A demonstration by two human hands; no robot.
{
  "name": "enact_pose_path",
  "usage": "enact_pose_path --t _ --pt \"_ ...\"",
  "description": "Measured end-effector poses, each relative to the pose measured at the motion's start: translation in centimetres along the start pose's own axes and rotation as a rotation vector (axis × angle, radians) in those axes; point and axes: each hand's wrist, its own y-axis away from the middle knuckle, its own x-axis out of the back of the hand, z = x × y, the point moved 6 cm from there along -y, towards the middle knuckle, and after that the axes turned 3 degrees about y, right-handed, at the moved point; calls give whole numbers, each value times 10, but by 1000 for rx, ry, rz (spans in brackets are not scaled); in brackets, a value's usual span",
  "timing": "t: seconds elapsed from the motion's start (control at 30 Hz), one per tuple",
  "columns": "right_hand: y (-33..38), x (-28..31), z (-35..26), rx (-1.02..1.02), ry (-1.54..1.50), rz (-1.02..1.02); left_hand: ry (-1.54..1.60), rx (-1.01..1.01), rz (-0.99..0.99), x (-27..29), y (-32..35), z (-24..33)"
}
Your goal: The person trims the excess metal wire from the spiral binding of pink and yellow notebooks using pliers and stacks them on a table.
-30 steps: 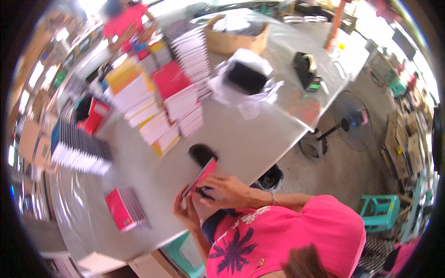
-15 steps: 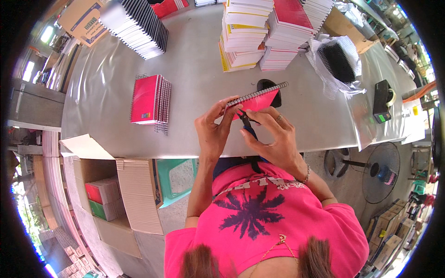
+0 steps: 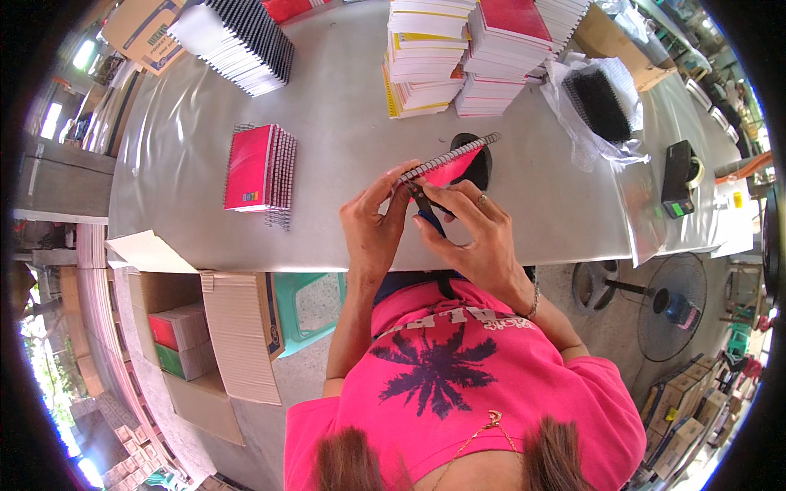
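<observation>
Over the near edge of the table, my left hand (image 3: 375, 219) is closed on one end of a pink spiral notebook (image 3: 449, 171), whose dark wire coil runs up toward the right. My right hand (image 3: 479, 231) grips pliers (image 3: 425, 206) with blue handles and dark jaws. The jaws meet the coil's end beside my left fingertips; my fingers hide exactly what they pinch. Behind the notebook lies a black oval object (image 3: 475, 170), partly covered by it. A stack of red spiral notebooks (image 3: 255, 170) sits on the table to the left.
Tall notebook stacks (image 3: 426, 61) stand at the back, with black-coiled ones (image 3: 246, 49) at back left. Black coils (image 3: 600, 105) lie in white wrapping at right, near a tape dispenser (image 3: 679, 176). An open carton (image 3: 237, 335), a green stool (image 3: 304, 311) and a fan (image 3: 670, 304) are below.
The notebook and both hands have shifted slightly left in the picture. The plier jaws have moved a little closer to the coil's end by my left fingers.
</observation>
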Motion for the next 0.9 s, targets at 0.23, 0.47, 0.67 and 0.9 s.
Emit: enact_pose_path --t 0.23,0.47,0.67,0.9 --pt "0 3 0 15 -19 8 -85 -59 9 -2 3 3" --pt "10 -10 17 -400 -580 -202 -191 -171 20 -4 8 14" --pt "12 -21 8 -898 -1519 -521 -165 -156 3 0 8 17" --pt "2 38 74 -461 -151 -268 -19 94 224 75 -18 18"
